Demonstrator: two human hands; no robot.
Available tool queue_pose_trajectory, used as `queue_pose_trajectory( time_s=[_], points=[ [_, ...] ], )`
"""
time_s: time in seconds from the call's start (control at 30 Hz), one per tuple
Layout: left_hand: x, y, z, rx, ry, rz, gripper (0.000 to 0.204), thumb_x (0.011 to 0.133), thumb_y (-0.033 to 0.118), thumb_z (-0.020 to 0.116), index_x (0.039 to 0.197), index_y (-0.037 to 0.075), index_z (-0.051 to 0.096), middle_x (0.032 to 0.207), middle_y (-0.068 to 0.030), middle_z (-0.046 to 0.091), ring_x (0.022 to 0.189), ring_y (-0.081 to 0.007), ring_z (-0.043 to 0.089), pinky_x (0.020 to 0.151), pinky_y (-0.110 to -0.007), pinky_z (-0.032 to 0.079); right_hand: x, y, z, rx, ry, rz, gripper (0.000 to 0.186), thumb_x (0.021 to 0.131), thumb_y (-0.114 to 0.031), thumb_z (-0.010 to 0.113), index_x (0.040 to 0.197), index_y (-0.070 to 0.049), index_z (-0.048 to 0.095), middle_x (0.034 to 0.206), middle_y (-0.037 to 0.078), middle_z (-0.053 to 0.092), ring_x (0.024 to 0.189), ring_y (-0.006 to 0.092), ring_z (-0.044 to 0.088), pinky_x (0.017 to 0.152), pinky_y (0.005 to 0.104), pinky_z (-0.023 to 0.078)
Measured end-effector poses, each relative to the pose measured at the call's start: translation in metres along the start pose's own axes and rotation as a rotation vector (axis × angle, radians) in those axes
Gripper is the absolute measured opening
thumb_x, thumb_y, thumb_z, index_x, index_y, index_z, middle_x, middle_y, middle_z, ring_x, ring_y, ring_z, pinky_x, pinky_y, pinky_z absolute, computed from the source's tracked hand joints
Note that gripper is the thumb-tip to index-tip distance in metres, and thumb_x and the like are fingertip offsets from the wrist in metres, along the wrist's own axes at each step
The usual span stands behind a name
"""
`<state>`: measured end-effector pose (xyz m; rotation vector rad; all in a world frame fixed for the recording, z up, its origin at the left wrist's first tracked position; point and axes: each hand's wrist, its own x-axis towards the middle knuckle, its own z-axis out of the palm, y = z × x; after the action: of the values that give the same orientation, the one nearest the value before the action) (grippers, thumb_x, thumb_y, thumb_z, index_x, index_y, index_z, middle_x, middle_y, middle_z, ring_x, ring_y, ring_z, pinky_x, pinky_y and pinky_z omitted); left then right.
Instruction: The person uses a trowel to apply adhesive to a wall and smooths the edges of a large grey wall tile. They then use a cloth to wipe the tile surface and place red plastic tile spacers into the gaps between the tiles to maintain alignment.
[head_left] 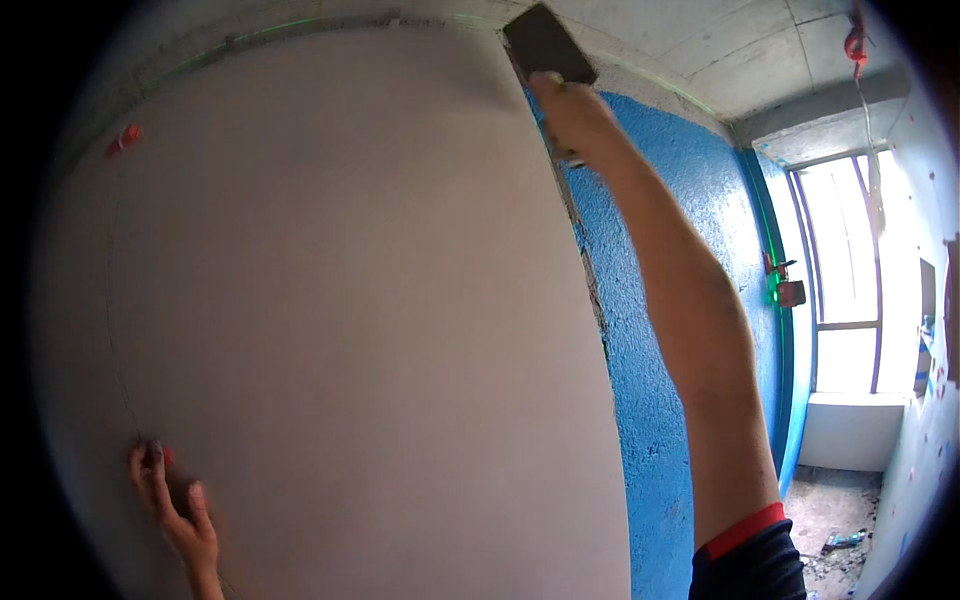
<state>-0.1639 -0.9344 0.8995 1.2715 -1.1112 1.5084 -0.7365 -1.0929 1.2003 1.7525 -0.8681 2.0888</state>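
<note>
A large, smooth pale wall tile (370, 300) takes up most of the view. At its upper right corner, my raised right hand (578, 122) is closed round the handle of a tool with a dark, flat rectangular head (548, 45). The tool's exact kind is not plain from this angle. Low on the left, my left hand (180, 525) rests against the surface near a thin vertical seam, its fingers and thumb apart. Beside its fingertips is a small red piece (169, 457). Higher along that seam sits a red clip (128, 138).
Right of the tile's edge runs a rough blue-coated wall (650, 300). A red device (790, 292) is on it beside a green laser line. Farther right are a bright window (845, 260), a red object hanging on a cord (855, 45), and debris (845, 542) on the floor.
</note>
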Motion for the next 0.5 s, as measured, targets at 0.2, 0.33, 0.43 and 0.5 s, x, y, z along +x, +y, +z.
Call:
queue_pose_trajectory(
  time_s=[0.2, 0.33, 0.43, 0.5],
  points=[
    [-0.005, -0.012, 0.012, 0.008, 0.043, 0.031, 0.052, 0.101, 0.04, 0.045, 0.144, 0.012, 0.043, 0.152, -0.016, 0.033, 0.138, -0.034, 0.036, 0.11, -0.054, 0.034, 0.01, 0.016, -0.049, 0.346, -0.123, 0.182, 0.05, 0.096, -0.054, 0.05, 0.089, -0.005, 0.056, 0.06, 0.001, 0.052, 0.045, 0.0046, 0.05, 0.038, 0.0201, 0.042],
    [-0.013, -0.026, 0.018, 0.126, 0.046, 0.078, 0.052, 0.101, 0.041, 0.043, 0.142, 0.01, 0.044, 0.149, -0.0176, 0.036, 0.136, -0.0339, 0.038, 0.11, -0.053, 0.035, -0.006, 0.05, -0.088, -0.11, -0.294, -0.206, 0.035, 0.096, -0.033, 0.052, 0.118, -0.007, 0.059, 0.092, 0.009, 0.061, 0.079, 0.0207, 0.055, 0.066, 0.0347, 0.043],
    [-0.001, -0.021, 0.012, 0.164, 0.071, 0.122, 0.05, 0.1, 0.039, 0.045, 0.141, 0.009, 0.045, 0.147, -0.018, 0.04, 0.135, -0.0333, 0.04, 0.108, -0.052, 0.037, -0.07, 0.03, -0.104, -0.154, -0.271, -0.131, 0.036, 0.091, -0.032, 0.053, 0.11, -0.002, 0.057, 0.095, 0.015, 0.06, 0.083, 0.0238, 0.055, 0.072, 0.0318, 0.044],
    [0.0, -0.015, 0.023, 0.167, 0.037, 0.091, 0.047, 0.098, 0.035, 0.051, 0.136, 0.008, 0.05, 0.145, -0.0191, 0.042, 0.132, -0.033, 0.044, 0.105, -0.051, 0.04, -0.095, 0.07, -0.09, 0.596, -0.364, 0.503, 0.05, 0.095, -0.055, 0.05, 0.095, -0.005, 0.054, 0.058, -0.001, 0.051, 0.039, 0.0008, 0.045, 0.033, 0.0136, 0.039]
  ],
)
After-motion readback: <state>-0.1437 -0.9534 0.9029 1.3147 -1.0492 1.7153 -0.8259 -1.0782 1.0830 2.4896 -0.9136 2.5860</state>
